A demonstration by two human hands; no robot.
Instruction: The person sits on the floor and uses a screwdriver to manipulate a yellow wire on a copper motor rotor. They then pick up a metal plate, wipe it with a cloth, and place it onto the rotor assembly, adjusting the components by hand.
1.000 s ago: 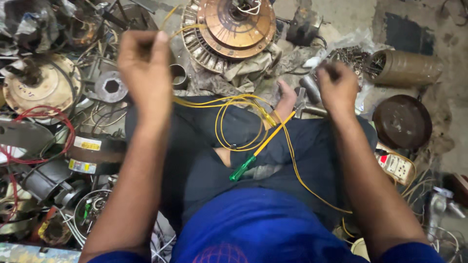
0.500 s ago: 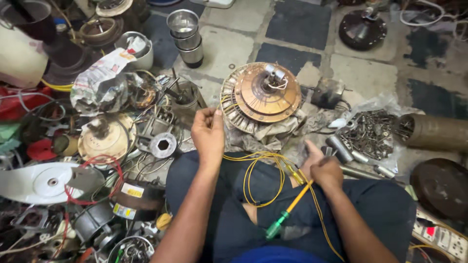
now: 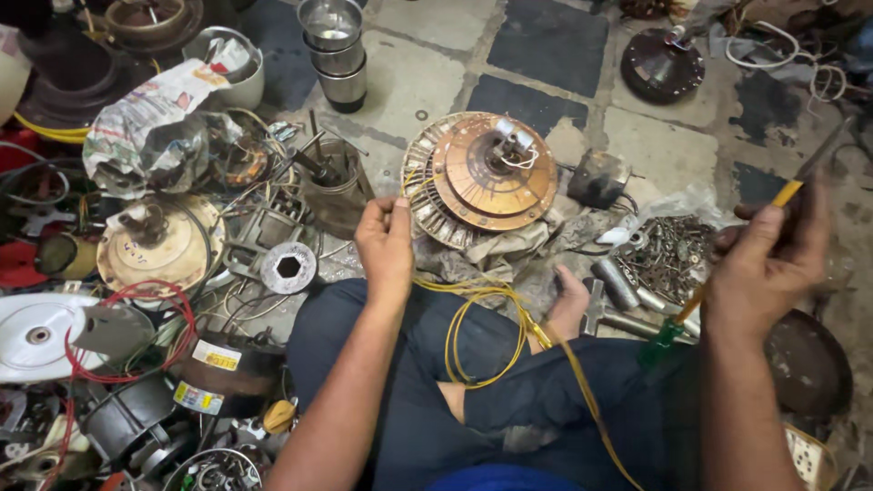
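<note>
Left hand [image 3: 386,244] pinches the yellow wire [image 3: 473,314] near the copper-coloured motor stator [image 3: 482,177] on the floor; fingers closed on the strand. Right hand [image 3: 768,264] is wrapped shut around a yellow-and-green screwdriver [image 3: 696,300], held raised beside the pile of screws [image 3: 668,255]. Wire loops across the lap. Judged thin, light and springy, prone to kinking; best held close to its end.
</note>
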